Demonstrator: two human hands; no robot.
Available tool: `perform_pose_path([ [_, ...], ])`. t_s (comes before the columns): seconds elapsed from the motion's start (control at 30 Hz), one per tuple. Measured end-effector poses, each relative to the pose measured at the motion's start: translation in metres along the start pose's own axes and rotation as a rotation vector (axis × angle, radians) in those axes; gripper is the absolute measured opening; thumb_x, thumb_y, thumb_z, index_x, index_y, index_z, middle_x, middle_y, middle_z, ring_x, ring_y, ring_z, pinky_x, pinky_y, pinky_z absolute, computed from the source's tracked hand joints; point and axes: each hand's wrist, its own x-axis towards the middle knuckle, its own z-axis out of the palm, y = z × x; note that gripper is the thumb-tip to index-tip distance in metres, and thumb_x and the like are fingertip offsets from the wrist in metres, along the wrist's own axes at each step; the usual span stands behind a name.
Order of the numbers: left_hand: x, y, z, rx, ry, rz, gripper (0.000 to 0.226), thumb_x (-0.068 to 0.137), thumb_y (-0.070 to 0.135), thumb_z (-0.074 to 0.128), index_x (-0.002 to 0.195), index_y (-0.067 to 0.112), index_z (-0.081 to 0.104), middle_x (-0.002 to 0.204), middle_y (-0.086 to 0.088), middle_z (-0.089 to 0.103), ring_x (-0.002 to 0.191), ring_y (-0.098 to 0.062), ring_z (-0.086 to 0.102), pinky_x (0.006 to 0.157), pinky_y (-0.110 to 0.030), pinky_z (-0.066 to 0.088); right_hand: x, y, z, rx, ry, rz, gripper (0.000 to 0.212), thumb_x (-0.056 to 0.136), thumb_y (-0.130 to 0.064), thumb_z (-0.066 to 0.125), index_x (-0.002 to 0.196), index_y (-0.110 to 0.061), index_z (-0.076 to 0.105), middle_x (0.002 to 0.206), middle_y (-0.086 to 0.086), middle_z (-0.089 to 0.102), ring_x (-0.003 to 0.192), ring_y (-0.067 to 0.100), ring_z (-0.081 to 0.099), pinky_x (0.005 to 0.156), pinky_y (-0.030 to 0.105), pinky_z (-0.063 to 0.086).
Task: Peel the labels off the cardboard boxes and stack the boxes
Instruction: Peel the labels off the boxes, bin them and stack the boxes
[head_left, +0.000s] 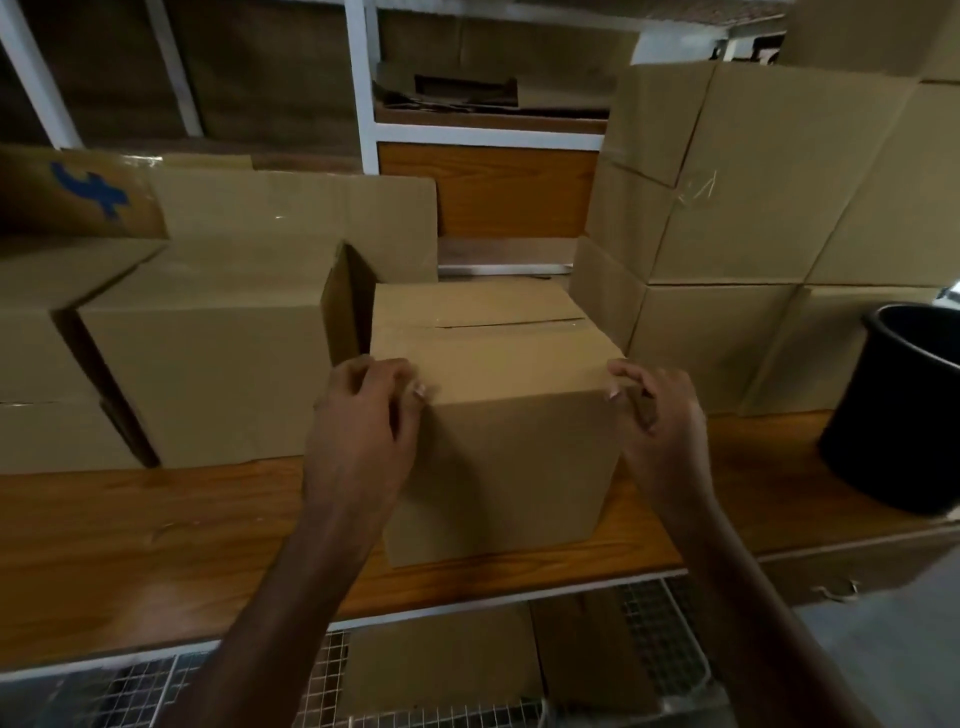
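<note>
Wooden shelf (156, 540) in a white rack, cardboard stacks both sides, black bucket (904, 415) at right. Center cardboard box (498, 415) upright on shelf; left hand (363, 415) and right hand (660, 410) curl over its top front corners.

A long wooden tabletop with an orange-brown grain and a pale front edge (130, 545) runs across the lower half of the view. At three o'clock a round black plastic bucket (898, 410) stands on it, open mouth up, partly cut off by the frame edge. Toward twelve o'clock a white metal shelving frame (361, 83) rises behind the table; a brown wood-grain panel (488, 189) fills the bay under its crossbar. At six o'clock, below the table edge, a wire mesh shelf of thin white grid (660, 649) shows. Near four o'clock a small pale metal handle (836, 592) hangs on the front of a drawer under the table
</note>
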Motion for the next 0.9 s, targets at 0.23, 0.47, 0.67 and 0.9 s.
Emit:
perform_pose_path([
  [0.23, -0.013, -0.014, 0.043, -0.537, 0.183, -0.19, 0.072, 0.094, 0.058, 0.051, 0.151, 0.021, 0.028, 0.144, 0.003, 0.045, 0.126, -0.009, 0.048, 0.1, -0.033, 0.046, -0.028, 0.04, 0.023, 0.328, -0.147, 0.252, 0.053, 0.092, -0.047, 0.061, 0.137, -0.03, 0.039, 0.121, -0.021, 0.056, 0.11, -0.003, 0.059, 0.072, 0.015, 0.054],
  [0.47, -0.05, -0.064, 0.11, -0.699, -0.061, -0.422, 0.07, 0.073, 0.06, 0.075, 0.129, 0.037, 0.042, 0.128, 0.007, 0.06, 0.12, -0.014, 0.058, 0.091, -0.034, 0.055, -0.052, 0.103, 0.065, 0.437, -0.491, 0.43, 0.08, 0.072, -0.057, 0.078, 0.136, -0.037, 0.035, 0.127, -0.013, 0.059, 0.12, 0.011, 0.056, 0.09, 0.026, 0.051],
  [0.67, -0.045, -0.067, 0.121, -0.692, -0.077, -0.484, 0.088, 0.068, 0.057, 0.08, 0.142, 0.027, 0.041, 0.134, 0.008, 0.059, 0.123, -0.012, 0.056, 0.1, -0.045, 0.051, -0.038, 0.114, 0.07, 0.463, -0.473, 0.417, 0.076, 0.074, -0.028, 0.083, 0.135, -0.036, 0.038, 0.118, -0.026, 0.055, 0.11, -0.003, 0.054, 0.086, 0.012, 0.046],
  [0.9, 0.008, -0.008, 0.091, -0.773, 0.081, -0.304, 0.084, 0.075, 0.049, 0.078, 0.145, 0.026, 0.037, 0.133, 0.015, 0.055, 0.12, 0.001, 0.054, 0.088, -0.021, 0.053, 0.017, 0.087, 0.038, 0.508, -0.295, 0.311, 0.079, 0.072, -0.03, 0.085, 0.136, -0.032, 0.039, 0.121, -0.017, 0.054, 0.117, 0.008, 0.05, 0.094, 0.033, 0.046],
])
